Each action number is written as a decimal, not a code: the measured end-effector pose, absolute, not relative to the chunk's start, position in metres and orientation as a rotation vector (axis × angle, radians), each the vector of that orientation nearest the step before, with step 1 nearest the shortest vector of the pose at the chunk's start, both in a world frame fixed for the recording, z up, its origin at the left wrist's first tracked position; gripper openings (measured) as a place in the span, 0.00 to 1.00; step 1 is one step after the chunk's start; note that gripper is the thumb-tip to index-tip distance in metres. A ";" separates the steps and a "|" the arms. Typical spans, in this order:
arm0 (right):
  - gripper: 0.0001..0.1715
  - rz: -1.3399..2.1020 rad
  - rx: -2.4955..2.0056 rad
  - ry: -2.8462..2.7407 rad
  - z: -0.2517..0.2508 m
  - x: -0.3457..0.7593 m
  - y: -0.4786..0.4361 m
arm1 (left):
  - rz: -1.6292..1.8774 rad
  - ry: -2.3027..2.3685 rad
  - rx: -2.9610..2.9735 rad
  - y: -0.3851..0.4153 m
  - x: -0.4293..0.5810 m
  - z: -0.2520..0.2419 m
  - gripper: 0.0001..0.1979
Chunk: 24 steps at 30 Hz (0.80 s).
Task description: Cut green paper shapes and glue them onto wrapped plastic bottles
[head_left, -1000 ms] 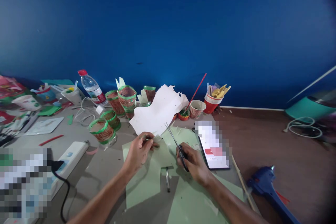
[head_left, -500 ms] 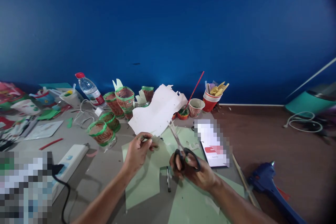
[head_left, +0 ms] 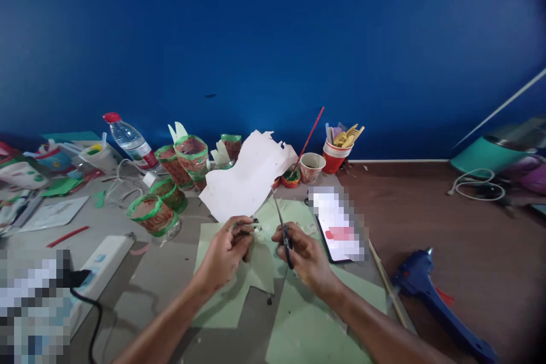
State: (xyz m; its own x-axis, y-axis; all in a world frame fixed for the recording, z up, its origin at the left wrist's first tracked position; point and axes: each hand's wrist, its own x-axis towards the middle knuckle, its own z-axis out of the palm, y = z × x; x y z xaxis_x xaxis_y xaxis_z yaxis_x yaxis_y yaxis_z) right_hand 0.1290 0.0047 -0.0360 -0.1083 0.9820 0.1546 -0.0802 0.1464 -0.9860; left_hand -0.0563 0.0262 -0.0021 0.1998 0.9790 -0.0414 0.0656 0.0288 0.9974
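My left hand (head_left: 226, 250) pinches a small pale green paper piece (head_left: 257, 229) above the table. My right hand (head_left: 305, 256) grips black-handled scissors (head_left: 282, 226), blades pointing up and away, close beside that piece. Both hands hover over light green paper sheets (head_left: 260, 273) lying on the grey table (head_left: 170, 273). A large white cut paper sheet (head_left: 245, 179) rises just behind my hands.
Several brown cups with green rims (head_left: 156, 213) and a water bottle (head_left: 128, 142) stand at the left. A phone (head_left: 336, 227), a red cup of sticks (head_left: 335, 153), a paint cup with brush (head_left: 310, 165) and a blue glue gun (head_left: 430, 296) sit right. A power strip (head_left: 102, 256) lies left.
My right hand turned the scissors edge-on and moved them closer to my left hand. The left hand kept its pinch on the small piece. The view shifted slightly.
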 end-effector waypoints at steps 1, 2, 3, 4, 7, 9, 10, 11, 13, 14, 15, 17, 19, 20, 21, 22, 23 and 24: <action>0.03 1.224 -0.987 -1.319 -0.035 0.128 0.004 | 0.961 1.124 1.346 0.024 -0.055 -0.003 0.16; 0.02 1.229 -0.988 -1.337 -0.033 0.127 0.003 | 0.918 1.132 1.383 0.022 -0.054 -0.003 0.16; 0.01 1.223 -0.995 -1.360 -0.030 0.126 0.001 | 0.880 1.142 1.426 0.020 -0.052 -0.004 0.16; 0.03 1.207 -1.009 -1.388 -0.028 0.126 0.000 | 0.846 1.152 1.471 0.018 -0.051 -0.004 0.16; 0.08 1.138 -1.063 -1.463 -0.022 0.123 -0.002 | 0.777 1.157 1.595 0.015 -0.048 -0.005 0.14; 0.08 1.141 -1.086 -1.431 -0.022 0.122 -0.002 | 0.802 1.166 1.656 0.012 -0.049 -0.005 0.13; 0.08 1.176 -1.090 -1.373 -0.023 0.122 0.000 | 0.850 1.172 1.675 0.010 -0.050 -0.005 0.12; 0.08 1.237 -1.079 -1.269 -0.024 0.122 0.002 | 0.916 1.168 1.684 0.008 -0.051 -0.004 0.12; 0.09 1.372 -1.025 -0.996 -0.028 0.124 0.007 | 1.024 1.097 1.669 0.002 -0.054 0.003 0.10; 0.10 1.414 -0.982 -0.861 -0.029 0.125 0.011 | 1.017 1.004 1.640 -0.002 -0.055 0.008 0.09; 0.12 1.428 -0.953 -0.776 -0.031 0.127 0.014 | 0.918 0.893 1.603 -0.005 -0.056 0.014 0.09; 0.15 1.408 -0.924 -0.699 -0.032 0.132 0.020 | 0.544 0.652 1.518 -0.013 -0.054 0.027 0.11; 0.16 1.392 -0.914 -0.679 -0.032 0.135 0.024 | 0.151 0.433 1.621 -0.018 -0.049 0.035 0.13; 0.16 1.393 -0.904 -0.663 -0.032 0.136 0.024 | 0.067 0.361 1.681 -0.020 -0.046 0.036 0.13; 0.16 1.397 -0.894 -0.649 -0.032 0.137 0.024 | 0.040 0.369 1.713 -0.022 -0.042 0.034 0.14; 0.15 1.402 -0.886 -0.637 -0.031 0.136 0.023 | 0.038 0.462 1.695 -0.023 -0.038 0.030 0.15; 0.15 1.412 -0.875 -0.624 -0.030 0.136 0.022 | 0.022 0.571 1.617 -0.023 -0.035 0.024 0.17; 0.15 1.429 -0.858 -0.606 -0.029 0.135 0.021 | 0.056 0.667 1.510 -0.022 -0.032 0.017 0.19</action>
